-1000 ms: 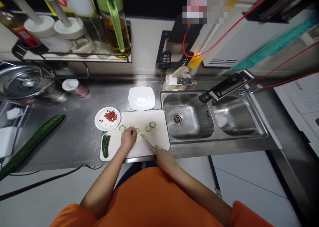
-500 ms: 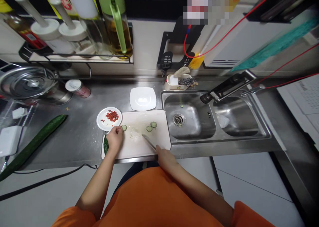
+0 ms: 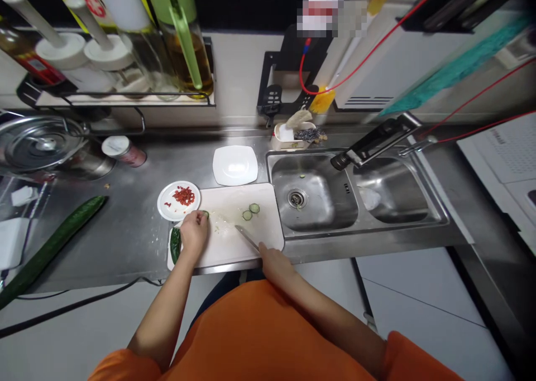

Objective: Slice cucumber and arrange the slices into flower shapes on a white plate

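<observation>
My left hand (image 3: 195,233) is over the left part of the white cutting board (image 3: 230,247), its fingers pinched on a cucumber slice (image 3: 206,214) that is mostly hidden. Beside its wrist lies a dark green cucumber piece (image 3: 175,245) on the board's left edge. My right hand (image 3: 275,264) grips a knife (image 3: 247,238) by the handle, the blade pointing up and left over the board. Two cucumber slices (image 3: 251,211) lie on the board's right half. Touching the board's upper left corner is a white plate (image 3: 165,211) of chopped red pieces (image 3: 184,196).
Behind the board sits a white square plate (image 3: 235,165). A double sink (image 3: 314,194) with a faucet (image 3: 368,141) is at the right. Leftward are a long cucumber (image 3: 58,241), a lidded pot (image 3: 84,158) and a small jar (image 3: 124,150). Bottles stand on a rack (image 3: 138,99).
The whole view has shifted slightly. My left hand has moved a little right relative to the board, and its slice is now more hidden. My right hand keeps the knife in about the same place.
</observation>
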